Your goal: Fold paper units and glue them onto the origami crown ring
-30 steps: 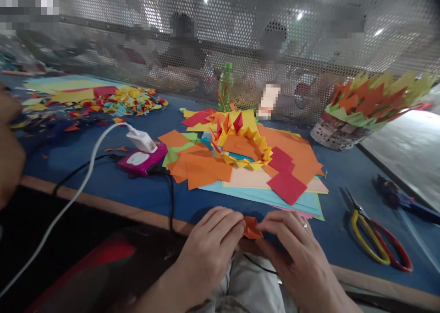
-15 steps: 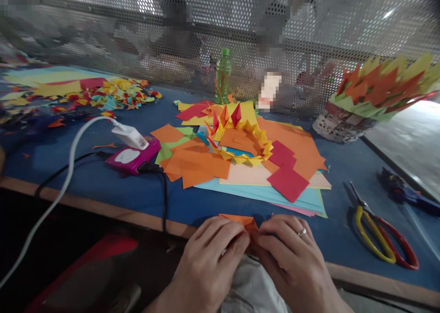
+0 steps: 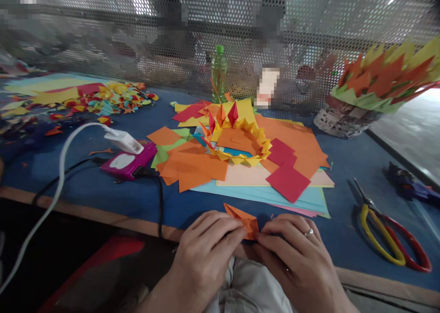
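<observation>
While pinching the folded orange paper with left hand and right hand, in front of the yellow paper ring, might skew or tear a crease by tugging unevenly.

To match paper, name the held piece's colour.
The held paper is orange, best seen in the head view.

Shows orange on the folded paper at the near edge of the blue table. Pairs yellow with red on the scissor handles toward the right edge. Mixes yellow, red and orange on the paper crown. Runs green on the bottle by the far edge.
</observation>
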